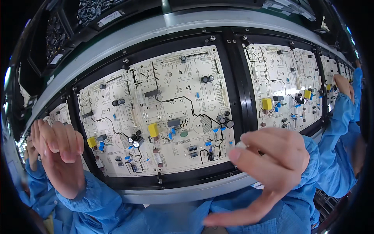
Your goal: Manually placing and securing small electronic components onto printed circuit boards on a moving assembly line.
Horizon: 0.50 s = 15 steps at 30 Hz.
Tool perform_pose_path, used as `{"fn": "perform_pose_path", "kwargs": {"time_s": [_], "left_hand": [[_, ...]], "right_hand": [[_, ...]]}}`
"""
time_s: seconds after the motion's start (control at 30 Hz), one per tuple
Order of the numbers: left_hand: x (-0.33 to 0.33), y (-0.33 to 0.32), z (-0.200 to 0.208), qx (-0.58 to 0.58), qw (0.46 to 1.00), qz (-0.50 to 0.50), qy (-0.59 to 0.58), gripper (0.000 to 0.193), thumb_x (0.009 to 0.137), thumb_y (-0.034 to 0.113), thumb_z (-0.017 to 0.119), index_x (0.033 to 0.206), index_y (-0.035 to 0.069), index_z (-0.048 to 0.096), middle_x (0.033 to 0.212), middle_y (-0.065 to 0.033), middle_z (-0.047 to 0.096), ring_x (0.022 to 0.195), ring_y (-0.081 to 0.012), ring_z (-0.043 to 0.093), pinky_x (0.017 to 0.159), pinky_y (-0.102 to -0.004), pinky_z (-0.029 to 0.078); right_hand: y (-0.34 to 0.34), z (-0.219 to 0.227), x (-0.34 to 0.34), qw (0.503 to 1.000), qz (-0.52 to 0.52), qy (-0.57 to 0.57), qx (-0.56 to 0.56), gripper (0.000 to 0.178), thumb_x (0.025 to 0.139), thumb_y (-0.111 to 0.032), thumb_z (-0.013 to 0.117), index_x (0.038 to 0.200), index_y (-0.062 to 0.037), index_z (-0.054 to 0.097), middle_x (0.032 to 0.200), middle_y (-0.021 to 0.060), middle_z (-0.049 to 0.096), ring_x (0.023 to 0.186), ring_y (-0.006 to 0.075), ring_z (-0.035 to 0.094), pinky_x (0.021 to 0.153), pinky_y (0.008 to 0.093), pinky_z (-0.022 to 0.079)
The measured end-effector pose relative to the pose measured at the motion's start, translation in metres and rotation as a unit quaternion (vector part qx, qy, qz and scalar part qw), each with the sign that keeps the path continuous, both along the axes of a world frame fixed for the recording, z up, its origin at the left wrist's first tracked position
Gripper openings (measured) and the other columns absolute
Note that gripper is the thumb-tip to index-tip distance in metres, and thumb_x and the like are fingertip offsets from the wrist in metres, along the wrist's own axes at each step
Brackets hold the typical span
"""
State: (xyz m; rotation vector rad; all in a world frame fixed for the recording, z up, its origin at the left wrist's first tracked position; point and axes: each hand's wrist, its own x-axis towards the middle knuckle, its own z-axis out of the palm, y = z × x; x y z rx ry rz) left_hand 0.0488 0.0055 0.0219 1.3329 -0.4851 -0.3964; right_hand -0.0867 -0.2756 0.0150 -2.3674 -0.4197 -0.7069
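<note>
My right hand [272, 156] hovers over the lower right corner of a pale circuit board [177, 160], thumb and fingers pinched on a small whitish part [241, 145]; its exact kind is too small to make out. One finger of this hand sticks out toward the lower edge. My left hand [60, 154] is raised before the left side of the board panel, its fingers curled in, and whatever may be inside them is hidden. Between the hands the board carries a yellow box-shaped capacitor [153, 130], a grey block [173, 123], black cylindrical capacitors [224, 121] and small blue parts.
A black frame [237, 93] holds the board; a second populated board [272, 87] sits to its right. A metal rail [171, 197] runs along the near side. Dark bins of loose parts [93, 11] stand at the far left. Another person's hand [343, 85] works at the far right.
</note>
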Motion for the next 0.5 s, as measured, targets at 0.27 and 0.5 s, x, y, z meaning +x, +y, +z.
{"fn": "perform_pose_path", "kwargs": {"time_s": [0.27, 0.5], "left_hand": [[-0.009, -0.004, 0.008, 0.068, 0.992, 0.098, -0.049, 0.009, 0.099, 0.018, 0.043, 0.093, 0.011, 0.042, 0.073, -0.0001, 0.036, 0.064, -0.0097, 0.034, 0.063, -0.0255, 0.033], [-0.003, -0.002, -0.002, -0.008, 0.999, 0.041, -0.021, 0.011, 0.100, 0.016, 0.040, 0.090, 0.010, 0.041, 0.074, 0.0005, 0.035, 0.065, -0.0099, 0.033, 0.065, -0.0262, 0.032]], "right_hand": [[-0.020, -0.009, -0.005, 0.996, 0.075, -0.040, -0.001, 0.055, 0.082, -0.064, 0.053, 0.087, -0.0100, 0.062, 0.081, 0.0046, 0.061, 0.060, 0.0167, 0.056, 0.054, 0.0216, 0.040], [-0.030, -0.011, -0.012, 0.985, 0.166, -0.049, -0.028, 0.066, 0.088, -0.069, 0.041, 0.097, -0.0065, 0.058, 0.080, 0.0030, 0.061, 0.067, 0.0157, 0.059, 0.059, 0.0231, 0.046]]}}
